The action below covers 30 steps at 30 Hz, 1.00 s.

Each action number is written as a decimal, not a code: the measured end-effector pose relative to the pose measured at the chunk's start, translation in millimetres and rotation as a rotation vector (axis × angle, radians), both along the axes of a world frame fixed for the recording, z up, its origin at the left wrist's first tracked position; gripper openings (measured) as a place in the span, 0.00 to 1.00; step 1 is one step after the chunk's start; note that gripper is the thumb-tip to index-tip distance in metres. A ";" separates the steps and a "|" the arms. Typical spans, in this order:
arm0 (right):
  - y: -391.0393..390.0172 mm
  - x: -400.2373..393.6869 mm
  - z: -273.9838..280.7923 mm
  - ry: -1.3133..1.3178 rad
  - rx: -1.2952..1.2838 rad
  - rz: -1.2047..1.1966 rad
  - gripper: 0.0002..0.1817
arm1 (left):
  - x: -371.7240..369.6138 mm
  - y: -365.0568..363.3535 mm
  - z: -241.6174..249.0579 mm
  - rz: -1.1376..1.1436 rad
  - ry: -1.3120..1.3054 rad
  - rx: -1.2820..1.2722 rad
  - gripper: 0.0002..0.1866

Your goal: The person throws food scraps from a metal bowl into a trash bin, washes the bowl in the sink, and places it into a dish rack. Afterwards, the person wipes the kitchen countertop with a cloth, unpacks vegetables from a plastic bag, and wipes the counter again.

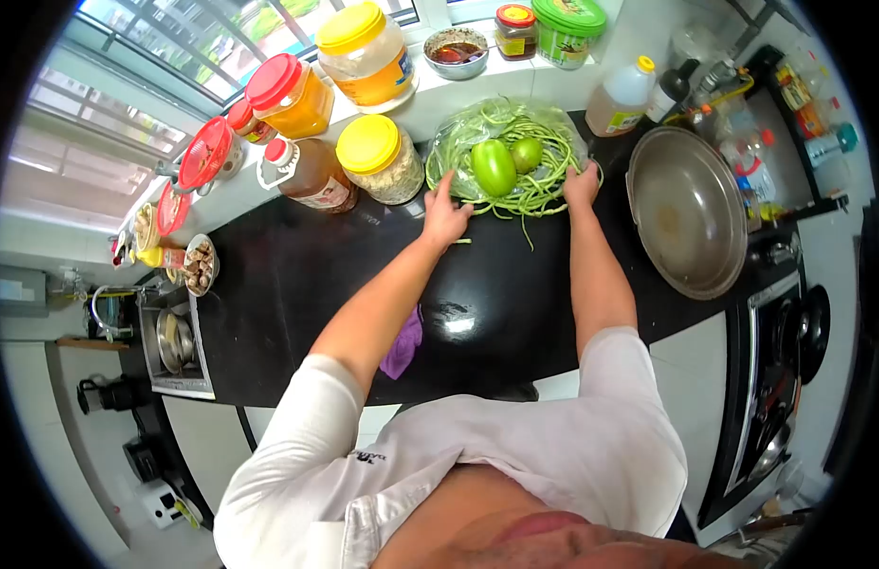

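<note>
A heap of green long beans [550,187] lies in a clear plastic bag [447,142] at the back of the black counter. On the beans rest a green pepper [494,168] and a smaller round green vegetable or fruit [527,155]. My left hand [446,218] grips the near left edge of the pile, index finger and thumb apart around it. At the right edge, my right hand [582,185] has its fingers closed on the bag and beans; its fingertips are partly hidden. A short bean piece [461,241] lies beside my left hand.
A large metal basin [688,213] stands to the right, near the stove. Left of the beans are a yellow-lidded jar [381,159] and an oil jug [311,177]. A purple cloth [402,347] lies at the counter's front edge. Several jars line the windowsill; a sink [208,377] is left.
</note>
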State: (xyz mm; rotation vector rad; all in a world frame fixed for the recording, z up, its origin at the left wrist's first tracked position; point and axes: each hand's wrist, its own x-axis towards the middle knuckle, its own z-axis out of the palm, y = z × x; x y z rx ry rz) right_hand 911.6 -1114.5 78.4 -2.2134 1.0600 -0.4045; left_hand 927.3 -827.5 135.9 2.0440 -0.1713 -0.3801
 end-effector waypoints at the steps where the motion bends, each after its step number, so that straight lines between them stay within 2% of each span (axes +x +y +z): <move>1: -3.0 -2.3 6.7 0.100 0.133 0.099 0.19 | 9.5 -16.1 5.4 0.036 -0.024 0.090 0.41; 2: 7.6 -2.5 -13.2 -0.050 -0.189 0.069 0.16 | 24.3 -26.3 -3.0 0.035 -0.050 0.141 0.41; 3: 20.4 -12.6 10.4 -0.068 -0.177 0.154 0.16 | 35.2 -32.3 -3.4 0.063 -0.063 0.221 0.41; 6: 44.0 -32.9 43.4 -0.351 0.123 0.179 0.15 | 59.7 -40.7 -10.5 0.127 -0.077 0.395 0.39; 7: 48.0 -38.4 52.6 -0.422 0.248 0.170 0.15 | 60.5 -39.9 -14.9 0.227 -0.157 0.397 0.33; 9: 50.9 -45.3 74.4 -0.565 0.461 0.182 0.13 | 66.8 -37.6 -18.2 0.221 -0.259 0.537 0.20; 11: 48.0 -48.6 102.4 -0.713 0.627 0.238 0.10 | 72.0 -36.2 -7.8 0.162 -0.255 0.494 0.14; 15: 39.1 -68.5 185.1 -0.748 0.785 0.433 0.08 | 65.6 -9.6 30.8 0.098 -0.256 0.463 0.11; 17: 39.1 -75.4 223.9 -0.804 0.823 0.443 0.11 | 48.6 9.4 81.0 0.072 -0.226 0.396 0.11; 19: 26.0 -70.6 234.2 -0.828 0.866 0.443 0.14 | 32.0 21.3 116.2 0.066 -0.198 0.385 0.12; 22: 7.3 -64.8 242.3 -0.878 1.109 0.469 0.16 | 15.4 38.0 139.4 0.089 -0.304 0.446 0.08; 24: 4.5 -66.2 247.8 -0.877 1.206 0.477 0.18 | 9.4 53.0 134.4 0.101 -0.381 0.497 0.05; 25: 10.3 -65.5 248.7 -0.863 1.144 0.442 0.20 | 8.6 60.1 128.5 0.100 -0.392 0.517 0.04; 28: 27.6 -70.9 243.1 -0.758 0.931 0.394 0.22 | -3.0 76.9 110.1 0.206 -0.481 0.282 0.01; 30: 26.6 -83.8 224.7 -0.619 0.752 0.435 0.22 | -9.6 86.5 104.0 0.436 0.053 -0.242 0.03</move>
